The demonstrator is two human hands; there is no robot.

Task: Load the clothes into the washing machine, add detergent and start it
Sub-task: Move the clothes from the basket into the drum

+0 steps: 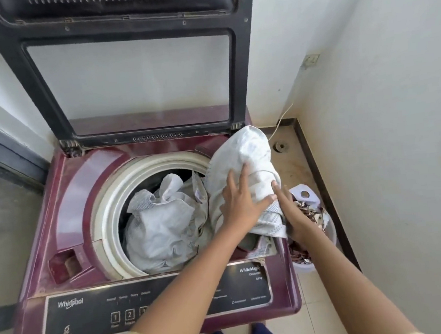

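Note:
A maroon top-load washing machine [63,198] stands before me with its dark lid [129,68] raised upright. Pale crumpled clothes [163,226] lie inside the round drum with its cream rim [107,204]. A large white garment [242,154] is draped over the machine's right edge, part of it reaching toward the drum. My left hand [240,200] presses flat on this garment with straight fingers. My right hand [289,208] grips the garment's lower right part from the side, its fingers partly hidden under the cloth.
A white tub [328,237] with patterned brown clothes sits on the floor right of the machine. The control panel [93,313] faces me at the front. A detergent compartment [64,265] is at the front left. Walls close in on both sides; a floor drain [280,146] lies behind.

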